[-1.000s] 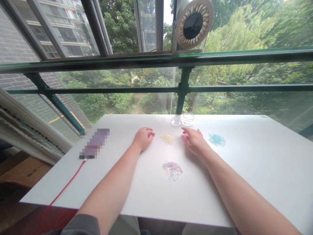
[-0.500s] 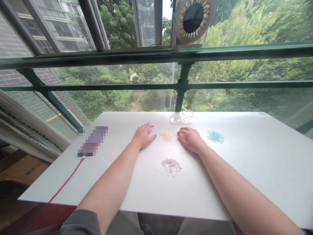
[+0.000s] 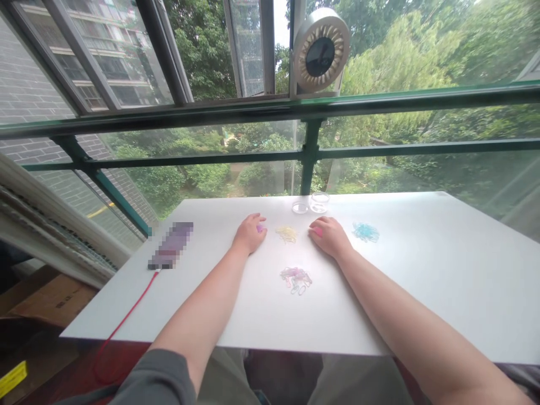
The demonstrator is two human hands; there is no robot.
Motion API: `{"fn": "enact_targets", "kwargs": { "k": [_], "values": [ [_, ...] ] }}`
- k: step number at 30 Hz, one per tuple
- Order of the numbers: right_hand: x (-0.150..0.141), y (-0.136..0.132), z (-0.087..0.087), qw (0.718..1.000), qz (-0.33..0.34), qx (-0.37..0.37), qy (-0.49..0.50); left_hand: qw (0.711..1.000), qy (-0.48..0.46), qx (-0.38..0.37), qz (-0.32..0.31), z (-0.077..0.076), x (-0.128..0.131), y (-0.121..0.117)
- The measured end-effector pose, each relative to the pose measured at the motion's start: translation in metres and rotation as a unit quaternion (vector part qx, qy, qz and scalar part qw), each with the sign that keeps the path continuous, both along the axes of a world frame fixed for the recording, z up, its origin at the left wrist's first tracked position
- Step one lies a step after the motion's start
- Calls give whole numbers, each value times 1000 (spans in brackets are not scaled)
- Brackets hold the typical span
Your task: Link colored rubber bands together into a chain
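My left hand [image 3: 250, 233] rests on the table with thumb and fingers curled around a small bunch of purple loops [image 3: 260, 228], mostly hidden by the hand. Fingers of my right hand [image 3: 331, 235] are bent over pink loops [image 3: 318, 232], also partly covered. Between the two hands lies a pile of pale yellow loops [image 3: 286, 234]. Nearer to me is a mixed pile of pink, purple and clear loops [image 3: 296, 278]. Right of my right hand sits a teal pile [image 3: 365, 232]. The loops are thin and oval, like small rubber bands or paper clips; I cannot tell which.
A clear round container [image 3: 319, 202] and a clear shallow lid [image 3: 300, 208] stand at the back edge of the white table [image 3: 169, 306]. At left lies a blurred-out phone [image 3: 172, 246] with a red cable [image 3: 133, 306]. A green railing [image 3: 202, 161] runs behind.
The whole view has shifted slightly as the head moved. The right fingers are drawn in closer over the pink loops, and the left thumb is nearer its fingers. The other piles look unchanged.
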State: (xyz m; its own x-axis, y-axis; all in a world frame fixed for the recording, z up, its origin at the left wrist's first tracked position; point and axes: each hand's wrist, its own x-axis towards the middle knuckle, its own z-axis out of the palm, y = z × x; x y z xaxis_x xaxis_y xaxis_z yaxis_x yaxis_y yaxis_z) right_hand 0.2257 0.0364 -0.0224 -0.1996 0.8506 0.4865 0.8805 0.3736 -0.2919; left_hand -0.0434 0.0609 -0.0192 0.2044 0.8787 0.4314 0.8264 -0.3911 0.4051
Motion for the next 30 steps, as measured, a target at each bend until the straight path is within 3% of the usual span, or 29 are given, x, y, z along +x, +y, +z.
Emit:
{"fn": "enact_targets", "kwargs": {
  "k": [2,5,8,13,18,24,27,30],
  "values": [
    [0,0,1,1000,6,15,27,1000,13,-7,7,0,1,1],
    [4,2,1,985,-9,34,168,1000,21,-14,11,1,2,-1],
    [13,3,0,948,-91,57,299,1000,20,-2,19,4,2,-5],
    [28,-10,-4,899,-198,77,382,999,21,35,29,6,5,-18],
    [30,-32,-6,880,-187,75,431,997,29,52,49,0,4,-44],
    [41,-40,-8,828,-199,70,519,997,37,62,35,-4,0,-61],
    [55,-53,-6,829,-190,56,522,997,33,57,33,-3,0,-60],
    [66,-76,-4,858,-171,27,484,998,33,49,37,-1,1,-60]
  ]
}}
